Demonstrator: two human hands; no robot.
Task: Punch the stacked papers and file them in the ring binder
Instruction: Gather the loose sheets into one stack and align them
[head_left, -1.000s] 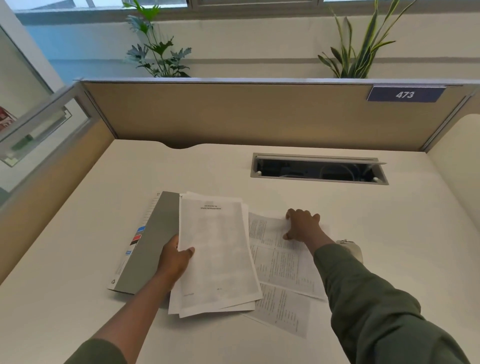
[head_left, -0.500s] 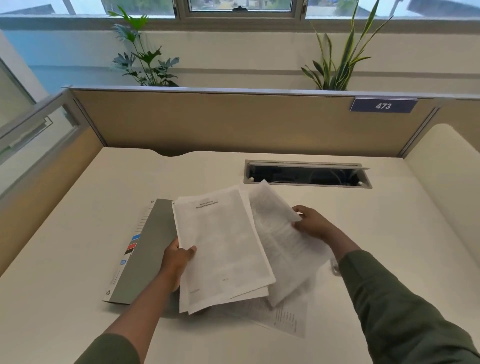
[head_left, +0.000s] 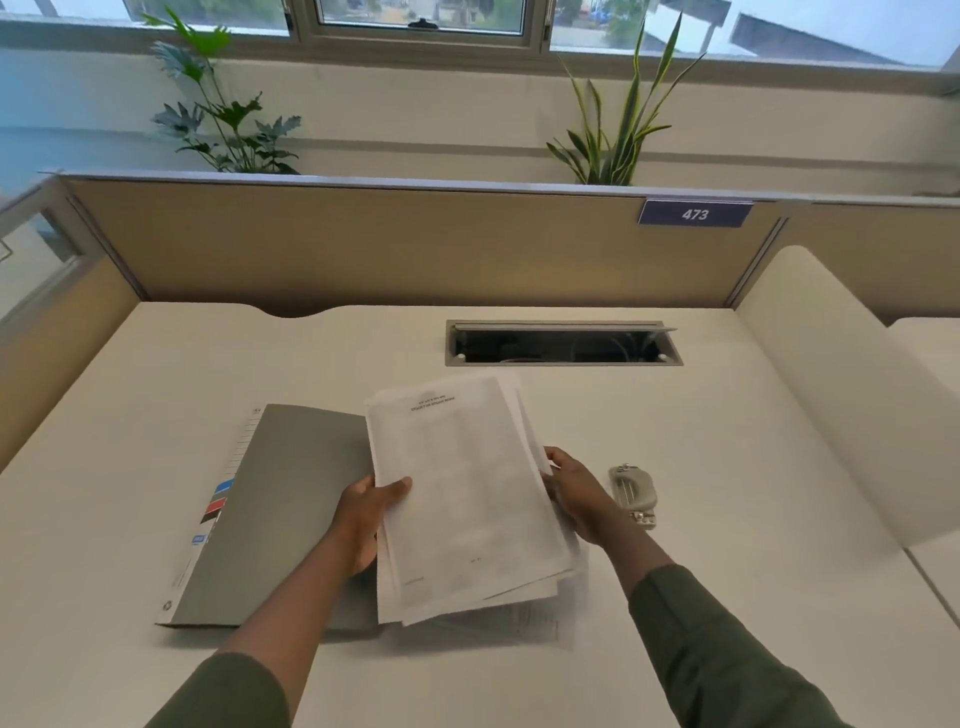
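Observation:
I hold a stack of printed white papers (head_left: 467, 493) above the desk with both hands. My left hand (head_left: 363, 514) grips the stack's left edge, thumb on top. My right hand (head_left: 576, 493) grips its right edge, fingers curled under the sheets. One more printed sheet (head_left: 530, 618) lies on the desk beneath the stack, mostly hidden. The grey ring binder (head_left: 280, 514) lies closed on the desk to the left, partly under the papers. A small metal hole punch (head_left: 634, 491) sits on the desk just right of my right hand.
The white desk (head_left: 753, 493) is enclosed by tan partition walls (head_left: 363, 244). An open cable slot (head_left: 563, 345) is set in the desk behind the papers. Two plants stand beyond the partition. A rounded white divider (head_left: 841, 395) rises at the right.
My right hand picked up the loose sheet from the desk and brought it under the stack held by my left hand. The hole punch came into view. The camera tilted up.

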